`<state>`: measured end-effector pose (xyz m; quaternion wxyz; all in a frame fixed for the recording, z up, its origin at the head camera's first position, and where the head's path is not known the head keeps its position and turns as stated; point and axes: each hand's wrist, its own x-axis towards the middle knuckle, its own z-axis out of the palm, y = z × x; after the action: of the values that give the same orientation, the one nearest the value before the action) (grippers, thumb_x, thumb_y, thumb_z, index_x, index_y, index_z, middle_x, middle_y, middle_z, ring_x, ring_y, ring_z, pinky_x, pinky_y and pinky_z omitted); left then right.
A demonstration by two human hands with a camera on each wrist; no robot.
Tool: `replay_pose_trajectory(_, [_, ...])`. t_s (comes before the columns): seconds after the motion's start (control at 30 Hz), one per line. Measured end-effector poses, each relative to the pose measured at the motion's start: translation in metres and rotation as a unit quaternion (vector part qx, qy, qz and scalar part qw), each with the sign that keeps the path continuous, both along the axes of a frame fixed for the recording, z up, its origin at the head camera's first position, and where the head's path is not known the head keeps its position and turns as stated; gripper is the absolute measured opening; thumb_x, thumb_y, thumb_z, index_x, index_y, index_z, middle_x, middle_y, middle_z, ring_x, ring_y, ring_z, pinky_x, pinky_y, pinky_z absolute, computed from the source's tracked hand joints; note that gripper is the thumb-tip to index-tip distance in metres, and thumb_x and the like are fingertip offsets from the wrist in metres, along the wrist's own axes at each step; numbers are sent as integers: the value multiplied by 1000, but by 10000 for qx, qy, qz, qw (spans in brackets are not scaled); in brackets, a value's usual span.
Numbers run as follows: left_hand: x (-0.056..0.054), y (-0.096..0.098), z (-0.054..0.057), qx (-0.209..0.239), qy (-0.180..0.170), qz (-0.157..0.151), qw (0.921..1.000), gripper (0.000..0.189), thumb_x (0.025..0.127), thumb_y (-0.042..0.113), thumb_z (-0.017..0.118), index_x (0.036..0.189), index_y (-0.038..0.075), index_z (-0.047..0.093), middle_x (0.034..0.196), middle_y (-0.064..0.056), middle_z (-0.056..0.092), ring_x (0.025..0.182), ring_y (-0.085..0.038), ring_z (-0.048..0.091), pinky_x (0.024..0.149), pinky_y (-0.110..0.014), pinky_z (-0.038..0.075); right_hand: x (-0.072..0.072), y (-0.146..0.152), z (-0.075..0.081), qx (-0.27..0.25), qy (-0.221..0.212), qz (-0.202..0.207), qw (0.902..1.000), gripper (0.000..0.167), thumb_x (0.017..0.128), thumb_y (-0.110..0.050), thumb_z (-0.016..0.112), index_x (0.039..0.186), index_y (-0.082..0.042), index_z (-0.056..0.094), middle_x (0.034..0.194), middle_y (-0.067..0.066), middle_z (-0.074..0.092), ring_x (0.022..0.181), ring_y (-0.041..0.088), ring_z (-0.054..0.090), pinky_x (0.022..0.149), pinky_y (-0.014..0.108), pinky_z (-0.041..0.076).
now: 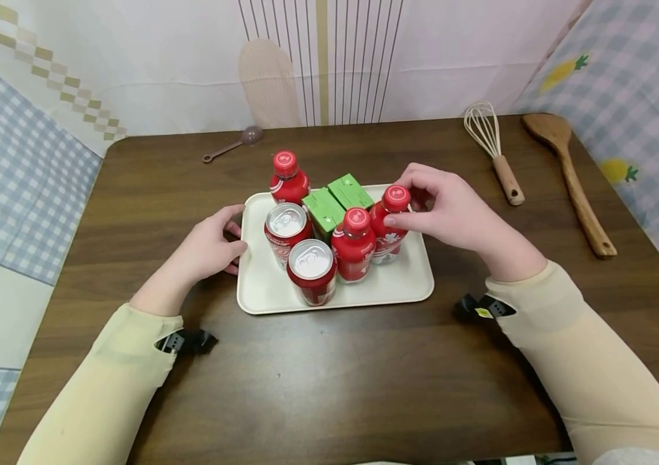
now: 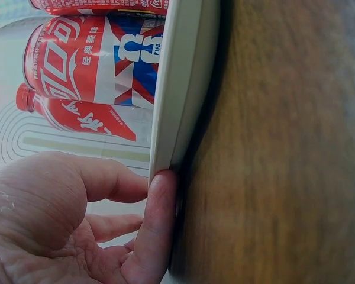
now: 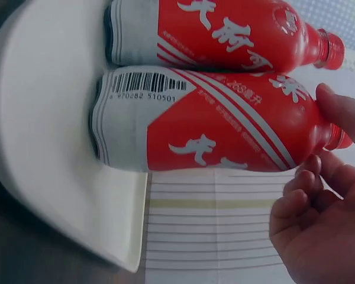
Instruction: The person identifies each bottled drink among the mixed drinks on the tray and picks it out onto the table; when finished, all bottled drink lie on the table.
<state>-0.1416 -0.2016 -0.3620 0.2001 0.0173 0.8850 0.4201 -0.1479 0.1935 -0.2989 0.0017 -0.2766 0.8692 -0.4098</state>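
An off-white tray [image 1: 271, 294] stands on the table with several drinks on it. My left hand [image 1: 209, 248] holds the tray's left edge; in the left wrist view, one fingertip lies against the side of the rim. My right hand [image 1: 451, 210] grips the neck of the rightmost red bottle [image 3: 225, 136], thumb on the near side, other fingers partly hidden behind. That bottle stands upright at the tray's right. A second red bottle [image 1: 355, 248] is beside it, and a third red bottle [image 1: 290, 184] is at the back left. Two cola cans [image 1: 313, 274] and two green cartons [image 1: 325, 210] stand among them.
Behind the tray lies a small measuring spoon [image 1: 251, 135]. A whisk [image 1: 501, 161] and a wooden spatula [image 1: 574, 181] lie at the back right of the wooden table [image 1: 329, 387]. A patterned cloth [image 1: 178, 58] hangs along the table's back.
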Motion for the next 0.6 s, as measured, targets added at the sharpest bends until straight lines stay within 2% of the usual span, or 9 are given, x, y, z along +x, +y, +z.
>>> replay_pose_trajectory(0.13, [0,-1,1,-19,9,2,10000,74,96,5,55,163,12,26,123,-22,51,76,-27,69,63,-39,65,3,-2,3,-292,99,-214,9993,17,82,-13,87,94,-16,74,88,-6,60,74,17,51,61,27,42])
replay_pose_trajectory(0.33, [-2,0,2,-68,64,-74,9999,74,96,6,55,164,13,25,123,-22,51,78,-27,69,63,-38,65,5,11,21,-814,400,-846,9923,21,79,-5,88,98,-8,79,88,-2,62,76,18,50,61,25,40])
replay_pose_trajectory(0.47, [-1,0,3,-174,89,-153,9997,75,96,6,54,164,11,23,124,-22,51,80,-28,68,62,-38,65,-6,26,24,-783,423,-1415,9859,22,81,-8,87,101,-5,80,88,-4,62,79,16,50,63,23,42])
replay_pose_trajectory(0.6, [0,0,1,-221,40,-229,9995,75,97,6,53,165,11,20,125,-23,51,81,-29,68,62,-38,65,-24,46,12,-935,-84,-1936,9766,23,85,-14,84,106,-7,80,92,-8,61,84,13,52,66,18,46])
